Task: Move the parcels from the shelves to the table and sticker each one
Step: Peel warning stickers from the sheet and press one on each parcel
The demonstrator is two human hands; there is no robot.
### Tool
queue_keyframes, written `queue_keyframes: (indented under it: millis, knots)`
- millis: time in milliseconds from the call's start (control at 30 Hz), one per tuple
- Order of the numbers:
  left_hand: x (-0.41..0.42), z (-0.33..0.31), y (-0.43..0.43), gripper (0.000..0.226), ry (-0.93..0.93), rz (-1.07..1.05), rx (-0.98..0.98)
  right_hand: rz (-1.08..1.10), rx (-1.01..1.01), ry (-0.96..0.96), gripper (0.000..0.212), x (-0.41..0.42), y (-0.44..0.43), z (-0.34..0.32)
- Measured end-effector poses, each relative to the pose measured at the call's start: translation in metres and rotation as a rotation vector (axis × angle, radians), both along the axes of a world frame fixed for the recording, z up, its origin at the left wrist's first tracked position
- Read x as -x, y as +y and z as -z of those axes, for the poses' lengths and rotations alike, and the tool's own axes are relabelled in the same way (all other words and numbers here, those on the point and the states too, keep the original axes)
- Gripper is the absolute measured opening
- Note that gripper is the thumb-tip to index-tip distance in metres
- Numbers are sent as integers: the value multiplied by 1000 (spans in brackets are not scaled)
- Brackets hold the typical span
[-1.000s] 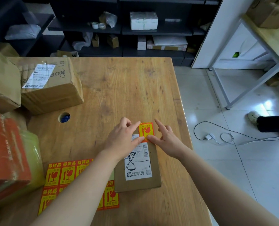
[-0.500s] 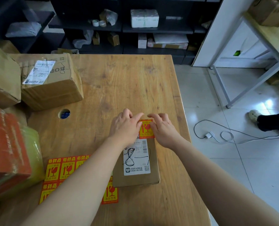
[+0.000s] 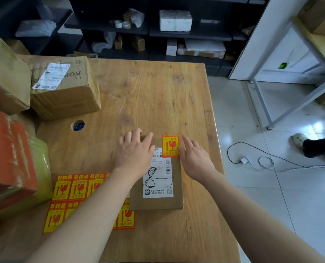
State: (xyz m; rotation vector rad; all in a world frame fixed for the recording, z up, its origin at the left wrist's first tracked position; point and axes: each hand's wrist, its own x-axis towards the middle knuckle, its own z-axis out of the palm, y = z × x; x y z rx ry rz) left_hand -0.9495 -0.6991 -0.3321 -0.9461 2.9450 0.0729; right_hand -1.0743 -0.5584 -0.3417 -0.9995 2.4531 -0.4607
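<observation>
A flat brown parcel [image 3: 176, 203] with a white shipping label lies on the wooden table [image 3: 148, 95] in front of me. A red and yellow fragile sticker [image 3: 170, 146] sits on its far right corner. My left hand [image 3: 134, 150] lies flat on the parcel's far left part, fingers straight. My right hand [image 3: 193, 154] is at the parcel's right edge, fingers straight, its fingertips beside the sticker. A sheet of the same stickers [image 3: 72, 190] lies on the table to the left, partly under my left forearm.
Cardboard boxes [image 3: 63, 88] and an orange and green wrapped parcel [image 3: 11, 160] crowd the table's left side. A round cable hole [image 3: 78, 125] is in the tabletop. Dark shelves [image 3: 176, 33] with parcels stand behind. A cable [image 3: 252, 160] lies on the floor at right.
Both hands pressed together on the sticker, then slid apart: the left onto the parcel's left part, the right to its right edge. The sticker now shows uncovered.
</observation>
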Motion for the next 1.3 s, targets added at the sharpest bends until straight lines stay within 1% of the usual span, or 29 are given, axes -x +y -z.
queue_keyframes:
  millis: [67, 133, 233, 300, 333, 433, 500, 600, 667, 800, 867, 933, 1100, 1300]
  knots:
    - [-22, -6, 5, 55, -13, -32, 14, -51, 39, 36, 46, -9, 8, -4]
    - [-44, -8, 13, 69, -61, -48, -40, -105, 57, 80, 46, -23, 17, -7]
    - [-75, -12, 27, 87, -152, -36, -146, -121, 15, 98, 62, -48, 38, -14]
    - [-91, -13, 36, 91, -192, -3, -209, -168, 23, 102, 69, -64, 52, -20]
    - [-98, -14, 39, 90, -202, 16, -250, -195, 37, 108, 71, -72, 58, -22]
    - [-110, -13, 43, 71, -161, 49, -404, -237, 0, 114, 79, -91, 70, -24]
    - [-112, -11, 41, 64, -129, 70, -426, -215, -30, 94, 84, -99, 73, -21]
    - [-109, -8, 37, 56, -86, 83, -408, -182, -16, 102, 83, -103, 69, -22]
    - [-100, -7, 32, 54, -48, 73, -429, -169, -2, 119, 84, -96, 64, -28]
    - [-61, -14, 12, 50, 78, 59, -527, -124, 61, 136, 81, -58, 47, -45]
    - [-28, -23, -5, 45, 124, 59, -582, -92, 89, 151, 77, -28, 32, -54]
    - [11, -33, -24, 47, 158, 69, -621, -64, 96, 162, 73, 7, 14, -61]
    - [116, -47, -73, 47, 137, 93, -519, -43, 103, 158, 62, 110, -34, -68]
    - [221, -33, -122, 43, 131, 41, -525, -80, 59, 153, 56, 222, -95, -52]
